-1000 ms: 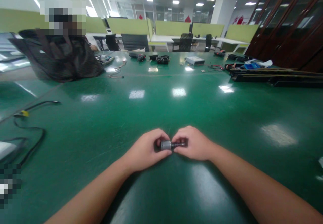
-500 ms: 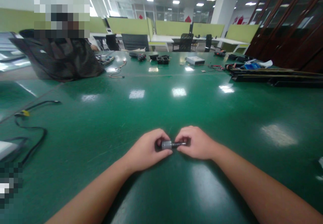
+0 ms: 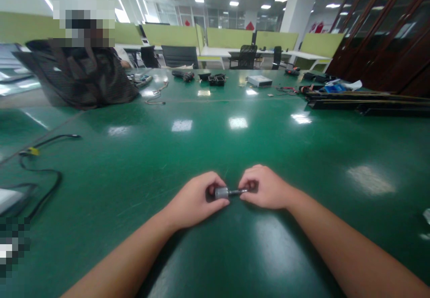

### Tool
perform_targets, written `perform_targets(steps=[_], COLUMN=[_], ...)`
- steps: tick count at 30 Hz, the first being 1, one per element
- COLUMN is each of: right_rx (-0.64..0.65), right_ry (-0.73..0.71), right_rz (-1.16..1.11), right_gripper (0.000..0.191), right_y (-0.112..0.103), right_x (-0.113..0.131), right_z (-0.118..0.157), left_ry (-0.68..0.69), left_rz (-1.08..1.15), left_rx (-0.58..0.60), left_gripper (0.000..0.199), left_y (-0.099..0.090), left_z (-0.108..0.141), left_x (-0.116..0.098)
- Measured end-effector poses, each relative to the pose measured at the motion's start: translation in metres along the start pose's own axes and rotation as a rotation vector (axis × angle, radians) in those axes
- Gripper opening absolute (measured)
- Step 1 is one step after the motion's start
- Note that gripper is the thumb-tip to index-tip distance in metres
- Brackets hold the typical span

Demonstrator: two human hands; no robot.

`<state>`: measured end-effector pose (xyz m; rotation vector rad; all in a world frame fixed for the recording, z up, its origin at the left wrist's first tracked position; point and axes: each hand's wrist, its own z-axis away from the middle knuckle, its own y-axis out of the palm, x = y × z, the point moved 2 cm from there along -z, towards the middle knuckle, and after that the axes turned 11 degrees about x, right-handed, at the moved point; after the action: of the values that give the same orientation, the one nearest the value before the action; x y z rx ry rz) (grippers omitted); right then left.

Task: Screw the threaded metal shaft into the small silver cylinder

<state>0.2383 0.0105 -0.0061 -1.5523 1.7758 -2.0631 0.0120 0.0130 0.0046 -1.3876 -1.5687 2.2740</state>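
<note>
Left hand (image 3: 199, 199): my fingers and thumb are curled around a small, grey, metallic cylinder (image 3: 221, 193), holding it on its side. A slim, dark shaft (image 3: 234, 192) extends from the cylinder toward my right. Right hand (image 3: 268, 187): my thumb and fingers form a narrow gap about the far end of the shaft; I cannot tell whether the fingertips press on it. The cylinder and shaft are positioned between my two hands, low over the glossy green table (image 3: 208, 154). Whether the cylinder touches the tabletop is hidden from me.

To the left, well apart from my hands, a black cable (image 3: 58, 177) with a yellow tag (image 3: 34, 151) lies curved on the table. Farther off on that side stands a large, dark fabric bag (image 3: 87, 83) with wide straps.

Across the far part of the table, from left to right, are the following: a dark, drill-shaped tool (image 3: 183, 75); black, open-framed parts (image 3: 217, 80); a flat, silver-grey rectangular box (image 3: 259, 81); thin red and black wires (image 3: 286, 90). At far right, long black bars (image 3: 352, 103) lie just beside a blue item (image 3: 335, 88), too small to identify.
</note>
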Motion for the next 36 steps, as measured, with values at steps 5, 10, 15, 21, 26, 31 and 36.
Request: perform_targets(steps=[5, 10, 15, 21, 26, 31, 36], right_rx=[0.041, 0.060, 0.055, 0.009, 0.002, -0.001, 0.008], right_ry=[0.057, 0.121, 0.105, -0.006, -0.003, -0.027, -0.034], right_rz=[-0.014, -0.045, -0.051, -0.050, -0.090, -0.119, -0.063], right_gripper=[0.006, 0.007, 0.005, 0.012, 0.019, 0.015, 0.011], right_y=[-0.009, -0.016, -0.011, 0.009, 0.012, 0.012, 0.011], right_x=[-0.009, -0.016, -0.012, 0.005, 0.007, 0.005, 0.007], right_z=[0.005, 0.009, 0.005, -0.008, -0.009, -0.008, -0.008], left_ry=[0.009, 0.008, 0.012, 0.030, 0.043, 0.044, 0.045], left_rz=[0.004, 0.001, 0.001, -0.005, -0.019, 0.019, 0.003], left_rx=[-0.005, -0.001, -0.004, -0.008, -0.016, 0.000, 0.005], left_gripper=[0.023, 0.023, 0.022, 0.020, 0.026, 0.022, 0.021], left_y=[0.000, 0.000, 0.000, 0.001, 0.000, -0.002, -0.002], left_z=[0.000, 0.001, 0.002, 0.000, 0.000, 0.001, -0.001], left_x=[0.000, 0.001, 0.002, 0.002, 0.000, -0.003, -0.003])
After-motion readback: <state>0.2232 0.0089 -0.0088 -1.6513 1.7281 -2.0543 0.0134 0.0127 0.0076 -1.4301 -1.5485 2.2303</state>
